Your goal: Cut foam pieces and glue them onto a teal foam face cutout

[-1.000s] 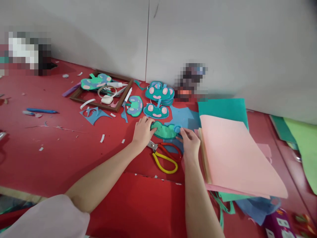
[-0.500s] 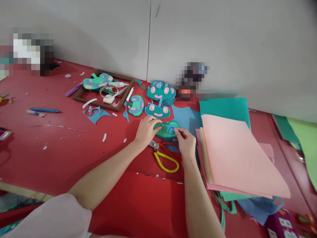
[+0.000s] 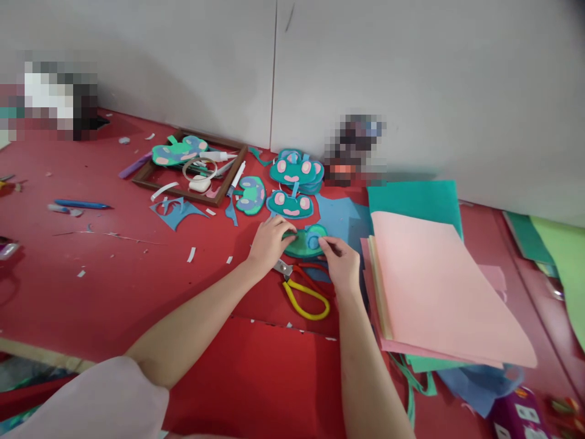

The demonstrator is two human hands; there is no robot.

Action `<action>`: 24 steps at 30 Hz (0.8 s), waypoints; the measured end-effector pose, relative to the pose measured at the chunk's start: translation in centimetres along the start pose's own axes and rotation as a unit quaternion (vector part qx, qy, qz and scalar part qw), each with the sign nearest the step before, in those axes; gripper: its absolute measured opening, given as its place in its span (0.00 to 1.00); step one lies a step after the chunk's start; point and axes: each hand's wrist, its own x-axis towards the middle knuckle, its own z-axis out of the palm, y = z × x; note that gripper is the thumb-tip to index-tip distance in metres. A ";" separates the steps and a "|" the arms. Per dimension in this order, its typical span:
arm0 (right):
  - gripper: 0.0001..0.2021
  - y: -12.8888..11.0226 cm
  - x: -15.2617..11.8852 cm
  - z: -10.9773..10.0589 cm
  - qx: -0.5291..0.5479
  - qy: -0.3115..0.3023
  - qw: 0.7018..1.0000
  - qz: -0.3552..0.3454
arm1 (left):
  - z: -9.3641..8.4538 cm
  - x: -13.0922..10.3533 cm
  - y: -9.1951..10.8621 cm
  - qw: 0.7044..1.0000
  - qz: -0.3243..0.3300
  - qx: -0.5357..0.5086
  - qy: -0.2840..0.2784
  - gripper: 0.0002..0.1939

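Note:
A green felt frog-face cutout [image 3: 299, 245] lies between my hands, its darker green border showing along the edge. On its right eye bump is a small blue felt circle [image 3: 313, 238]. My left hand [image 3: 269, 242] grips the left end of the cutout between thumb and fingers. With thumb and index finger together, my right hand [image 3: 340, 259] pinches at the blue circle and the cutout's right edge. Just below the cutout lie scissors [image 3: 307, 300] with one yellow and one red handle, partly beside my right wrist. Finished frog faces [image 3: 290, 205] with pink eyes and mouths sit just beyond.
A stack of pink and green felt sheets [image 3: 439, 280] stands to the right. At back left, a brown wooden frame [image 3: 178, 190] holds tape, glue and another frog face. Blue felt scraps [image 3: 340, 213], a blue pen [image 3: 82, 203] and paper bits dot the red table [image 3: 137, 292].

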 end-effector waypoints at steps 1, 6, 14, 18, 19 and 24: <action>0.19 0.0 0.0 0.0 0.005 0.001 1.000 0.003 | 0.0 0.0 0.0 1.000 -0.001 -0.001 -0.001 0.03; 0.19 0.0 0.1 -0.1 0.023 0.012 1.000 0.016 | 0.0 0.0 0.1 0.999 -0.004 -0.040 0.031 0.01; 0.19 0.0 0.2 -0.4 0.020 0.037 0.999 0.021 | -0.3 0.1 -0.4 0.994 -0.039 -0.083 0.050 0.02; 0.21 0.3 0.4 -0.4 0.015 0.040 0.999 0.028 | 0.1 0.0 -0.6 0.999 -0.027 -0.040 0.003 0.01; 0.21 0.4 0.5 -0.3 0.015 0.040 0.999 0.028 | 0.2 0.0 -0.6 0.999 -0.026 -0.036 -0.003 0.01; 0.21 0.7 0.6 -0.3 0.007 0.040 0.999 0.026 | 0.3 0.1 -0.5 0.999 -0.027 -0.032 -0.024 0.01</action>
